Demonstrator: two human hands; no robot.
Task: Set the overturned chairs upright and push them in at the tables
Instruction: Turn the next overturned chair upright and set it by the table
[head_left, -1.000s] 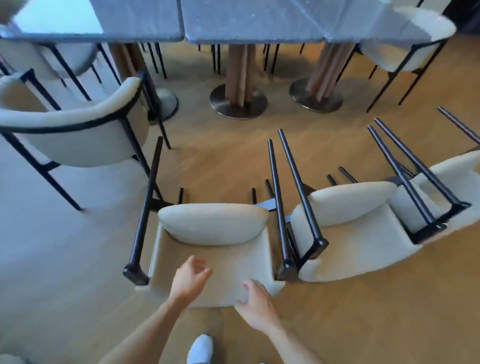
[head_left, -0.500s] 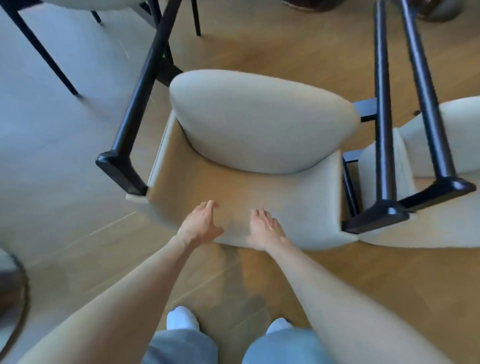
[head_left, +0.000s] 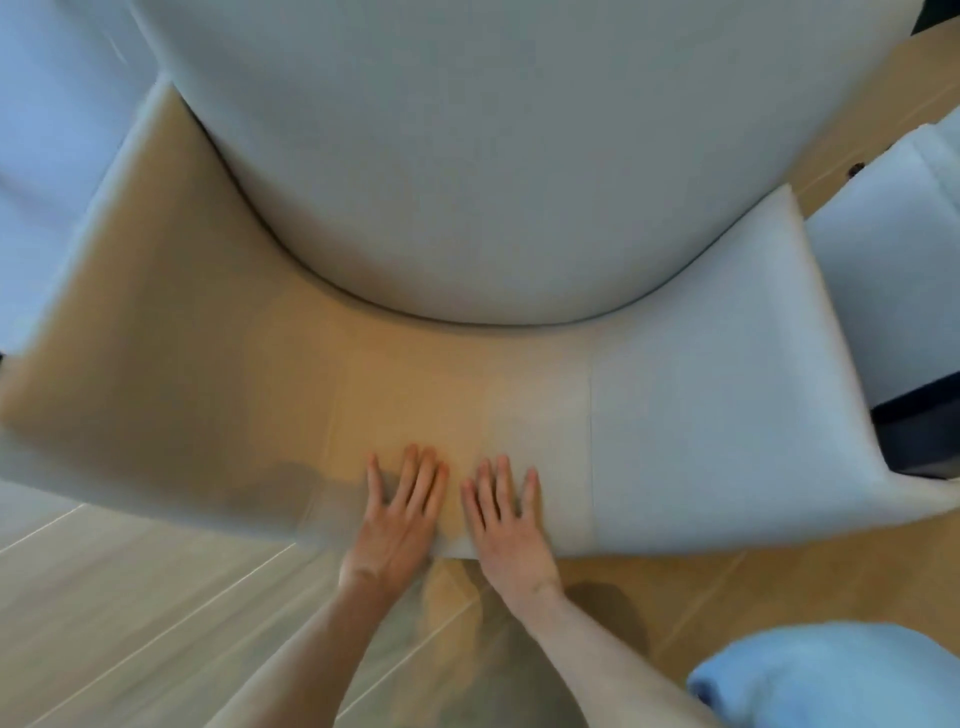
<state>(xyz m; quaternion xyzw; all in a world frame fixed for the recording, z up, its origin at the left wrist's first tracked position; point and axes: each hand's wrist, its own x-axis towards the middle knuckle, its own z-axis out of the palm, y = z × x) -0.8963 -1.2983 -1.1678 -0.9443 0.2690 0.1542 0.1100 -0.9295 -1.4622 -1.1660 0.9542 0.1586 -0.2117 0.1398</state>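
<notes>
My left hand (head_left: 397, 512) and right hand (head_left: 506, 514) lie flat, fingers spread, on the overturned chair's backrest (head_left: 519, 415) near its lower edge on the wood floor (head_left: 130, 597). I reckon flat palms could slip when lifting.

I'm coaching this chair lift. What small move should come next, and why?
Probably curl the fingers under the chair's near edge: the left hand and right hand lie flat on its backrest, gripping nothing, and it lies overturned on the floor.
</notes>
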